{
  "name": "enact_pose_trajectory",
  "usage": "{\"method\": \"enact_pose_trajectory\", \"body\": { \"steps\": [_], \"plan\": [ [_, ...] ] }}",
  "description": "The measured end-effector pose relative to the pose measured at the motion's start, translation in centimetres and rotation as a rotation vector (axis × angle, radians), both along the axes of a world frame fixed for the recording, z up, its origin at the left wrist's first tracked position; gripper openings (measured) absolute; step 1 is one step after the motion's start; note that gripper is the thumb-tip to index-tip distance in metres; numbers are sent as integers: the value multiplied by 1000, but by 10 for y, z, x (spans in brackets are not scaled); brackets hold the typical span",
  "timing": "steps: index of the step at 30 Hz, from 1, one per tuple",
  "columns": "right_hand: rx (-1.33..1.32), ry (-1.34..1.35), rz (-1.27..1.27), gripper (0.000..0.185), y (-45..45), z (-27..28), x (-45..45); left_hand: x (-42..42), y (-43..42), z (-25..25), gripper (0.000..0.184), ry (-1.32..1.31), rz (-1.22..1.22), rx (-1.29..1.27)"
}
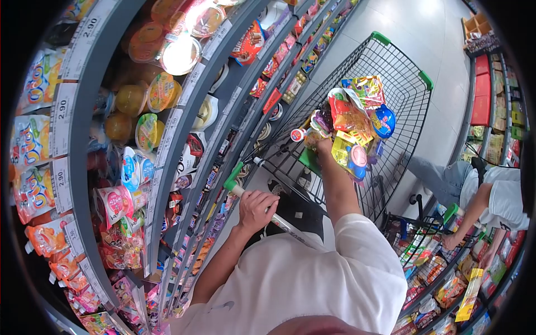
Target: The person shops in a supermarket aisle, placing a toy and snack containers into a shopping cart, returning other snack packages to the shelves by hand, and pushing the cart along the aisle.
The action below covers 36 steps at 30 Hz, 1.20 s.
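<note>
My left hand (258, 211) is closed around the handle (290, 230) of a wire shopping cart (402, 61) with green corners. My right hand (324, 146) reaches over the cart, at the near edge of a pile of colourful snack packs. Its fingers are mostly hidden by the packs, so its grip cannot be made out. Beside it lie a red and clear bag (349, 114), a yellow pack (340, 151), a round blue pack (383, 121) and a small red and white cup (297, 134).
Shelves with jelly cups (162, 92) and pouches (33, 139) curve along the left. At the right, another person (480, 195) bends over a second basket or cart (413, 245) near more shelves. Grey floor tiles (402, 22) show beyond the cart.
</note>
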State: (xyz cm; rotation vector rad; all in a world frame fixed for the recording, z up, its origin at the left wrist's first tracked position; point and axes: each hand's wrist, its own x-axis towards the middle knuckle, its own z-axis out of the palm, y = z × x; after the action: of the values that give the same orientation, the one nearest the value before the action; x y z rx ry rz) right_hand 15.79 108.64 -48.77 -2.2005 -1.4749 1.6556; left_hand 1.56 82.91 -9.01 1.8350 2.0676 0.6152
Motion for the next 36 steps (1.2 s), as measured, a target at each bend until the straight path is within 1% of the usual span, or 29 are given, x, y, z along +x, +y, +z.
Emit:
{"method": "enact_pose_trajectory", "body": {
  "steps": [2,3,4,5,6,8,9,11,14,15,18,20,21,22,24,25,28,29,31,32,34,35,36],
  "plan": [
    [42,46,-72,48,-3,16,-3,0,0,0,8,3,-1,12],
    [51,43,-85,48,-4,13,-3,0,-1,0,8,6,0,11],
    [59,38,-99,48,-5,4,-1,0,-1,-1,7,7,2,15],
    [117,11,8,40,-5,-38,3,0,-1,-1,7,5,2,17],
    [83,113,-95,34,-8,-23,4,1,-2,-1,7,0,2,19],
    [23,317,-303,22,-14,43,6,1,-5,-1,7,-6,-3,20],
    [18,373,-326,22,-13,67,11,0,-3,-2,7,-5,-8,27],
    [-1,486,-369,23,-20,108,20,0,-4,-3,8,-17,-14,43],
    [-117,743,-449,28,-30,160,45,-2,-6,-1,10,-55,-9,52],
    [-171,837,-466,37,-37,201,50,-1,-6,0,10,-74,-5,55],
    [-213,1075,-457,45,-52,226,72,-1,-3,6,12,-169,57,79],
    [-319,1201,-569,50,-65,244,74,-2,-3,9,10,-264,109,56],
    [-304,1192,-578,49,-72,267,72,-3,-1,9,10,-309,135,46],
    [-336,1151,-610,47,-78,277,71,-2,1,9,12,-454,208,40],
    [-390,1207,-528,46,-87,317,65,3,8,7,16,-746,352,25],
    [-439,1280,-401,43,-88,325,61,4,10,8,20,-853,348,-11],
    [-328,1196,-390,41,-109,348,40,5,22,13,37,-1169,327,-119],
    [-266,1184,-374,40,-116,358,33,8,26,17,40,-1256,331,-160],
    [-168,1117,-350,43,-131,369,20,17,34,40,47,-1428,339,-242],
    [-121,1102,-312,44,-138,380,16,17,34,37,48,-1479,319,-268],
    [49,1083,-93,43,-148,396,12,13,32,22,49,-1576,275,-321],
    [243,1037,43,42,-151,390,9,16,32,11,45,-1591,344,-260],
    [313,975,86,43,-154,387,8,14,30,8,44,-1631,345,-265]
  ]
}}
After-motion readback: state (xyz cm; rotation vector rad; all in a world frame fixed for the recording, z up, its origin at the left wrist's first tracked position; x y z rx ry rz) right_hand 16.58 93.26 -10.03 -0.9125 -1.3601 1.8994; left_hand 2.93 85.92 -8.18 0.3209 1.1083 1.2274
